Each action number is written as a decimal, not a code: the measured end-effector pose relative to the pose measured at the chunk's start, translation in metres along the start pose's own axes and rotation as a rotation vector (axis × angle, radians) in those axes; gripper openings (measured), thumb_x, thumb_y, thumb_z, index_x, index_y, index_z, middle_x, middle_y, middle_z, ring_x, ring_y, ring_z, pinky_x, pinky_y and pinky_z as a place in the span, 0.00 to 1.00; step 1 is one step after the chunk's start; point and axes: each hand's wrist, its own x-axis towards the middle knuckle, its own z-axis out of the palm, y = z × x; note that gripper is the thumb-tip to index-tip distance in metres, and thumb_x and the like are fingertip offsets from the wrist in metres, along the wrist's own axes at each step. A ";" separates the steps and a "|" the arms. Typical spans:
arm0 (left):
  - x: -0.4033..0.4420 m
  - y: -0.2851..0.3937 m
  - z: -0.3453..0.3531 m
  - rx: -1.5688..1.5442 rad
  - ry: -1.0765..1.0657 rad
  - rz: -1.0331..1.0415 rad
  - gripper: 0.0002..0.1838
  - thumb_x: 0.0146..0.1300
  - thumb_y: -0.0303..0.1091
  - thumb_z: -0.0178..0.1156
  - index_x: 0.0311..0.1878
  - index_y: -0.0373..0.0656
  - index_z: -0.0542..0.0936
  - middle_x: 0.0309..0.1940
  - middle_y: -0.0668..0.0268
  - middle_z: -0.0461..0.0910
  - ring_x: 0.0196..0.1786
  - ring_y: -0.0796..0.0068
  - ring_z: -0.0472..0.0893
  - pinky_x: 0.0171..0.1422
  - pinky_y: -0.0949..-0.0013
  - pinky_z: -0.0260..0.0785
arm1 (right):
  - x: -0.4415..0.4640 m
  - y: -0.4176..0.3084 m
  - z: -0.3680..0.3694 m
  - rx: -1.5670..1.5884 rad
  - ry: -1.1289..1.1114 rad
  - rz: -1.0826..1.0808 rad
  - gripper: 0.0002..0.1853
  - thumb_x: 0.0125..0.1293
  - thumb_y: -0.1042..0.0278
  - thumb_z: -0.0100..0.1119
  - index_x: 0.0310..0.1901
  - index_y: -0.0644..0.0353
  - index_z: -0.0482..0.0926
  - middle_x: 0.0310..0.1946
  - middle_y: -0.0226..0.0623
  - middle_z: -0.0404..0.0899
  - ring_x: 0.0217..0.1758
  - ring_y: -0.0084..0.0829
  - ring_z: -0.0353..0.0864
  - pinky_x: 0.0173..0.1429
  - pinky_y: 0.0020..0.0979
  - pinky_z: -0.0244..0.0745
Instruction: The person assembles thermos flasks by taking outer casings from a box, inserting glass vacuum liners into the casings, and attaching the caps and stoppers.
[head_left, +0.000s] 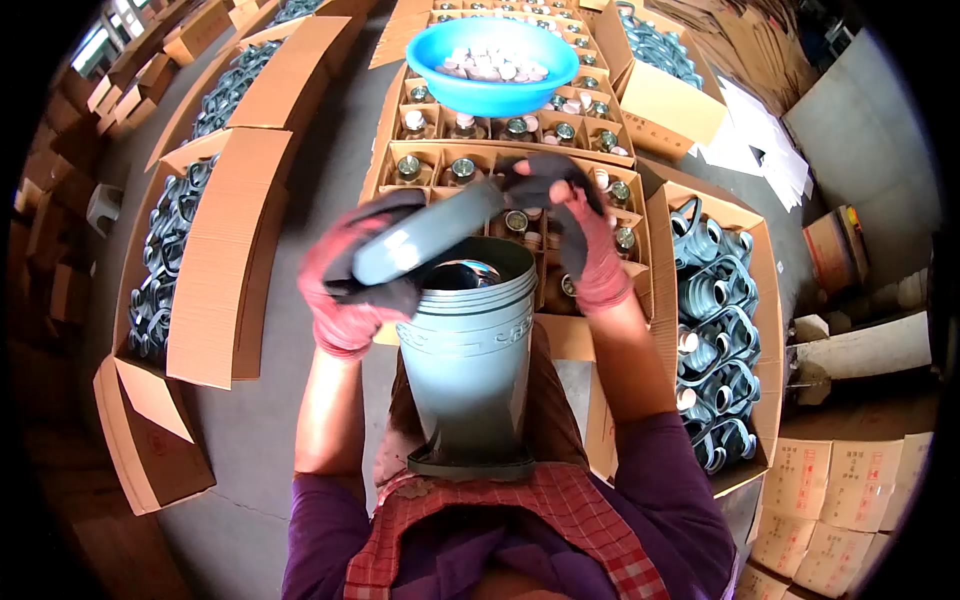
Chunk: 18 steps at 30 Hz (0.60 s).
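The left hand point(365, 270) clamps a tilted grey part point(425, 240), perhaps steadied by the right hand point(568, 200); below both, the lap point(562, 425) props the casing point(465, 370) upright.

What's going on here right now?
Someone holds a long grey-blue piece in the gloved left hand, tilted above an open grey-blue container with something shiny inside. The right hand, also gloved, is at the piece's upper end; its exact grip is unclear. Ahead, a blue basin of small pale pieces sits over cartons of glass bottles. Open cartons of grey-blue handled parts stand on both sides. The piece is not on the container.
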 end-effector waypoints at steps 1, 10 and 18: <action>0.003 -0.002 0.003 -0.094 -0.131 0.069 0.32 0.46 0.49 0.75 0.45 0.31 0.78 0.44 0.46 0.82 0.47 0.54 0.83 0.52 0.60 0.75 | -0.006 0.013 0.003 0.120 0.029 -0.106 0.25 0.69 0.47 0.52 0.52 0.63 0.76 0.51 0.39 0.79 0.53 0.30 0.76 0.60 0.31 0.67; 0.021 0.006 0.004 -0.011 -0.410 -0.081 0.31 0.51 0.59 0.66 0.29 0.31 0.81 0.34 0.46 0.83 0.38 0.50 0.84 0.46 0.59 0.75 | -0.042 0.040 0.013 0.279 0.117 -0.193 0.36 0.46 0.35 0.72 0.41 0.65 0.77 0.35 0.31 0.75 0.39 0.24 0.74 0.42 0.25 0.69; -0.012 -0.034 -0.031 -0.326 -0.269 -0.562 0.31 0.57 0.57 0.62 0.38 0.29 0.81 0.40 0.52 0.83 0.47 0.63 0.80 0.55 0.63 0.70 | -0.047 -0.044 0.023 -0.448 -0.087 -0.234 0.25 0.39 0.59 0.79 0.39 0.61 0.79 0.37 0.32 0.78 0.42 0.29 0.78 0.46 0.33 0.73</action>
